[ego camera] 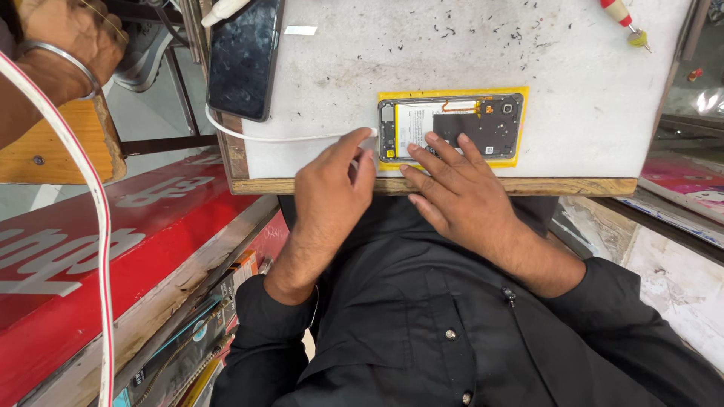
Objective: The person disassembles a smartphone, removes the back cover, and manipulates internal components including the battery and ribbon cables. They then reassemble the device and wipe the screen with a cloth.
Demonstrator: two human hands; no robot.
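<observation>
At the near edge of the white worktop (588,90): opened phone (450,126), back cover off, lying flat on a yellow mat (520,128).

My right hand (460,188) rests on it, fingers spread apart and flat, fingertips on the battery and dark board area. My left hand (329,192) sits just left of the phone, fingers pinched together on the end of a white cable (279,138) at the phone's left end. Far left lies a second phone (243,60), screen dark. Far right, a red-handled screwdriver (624,20). Another person's hand (64,41) shows far left.
</observation>
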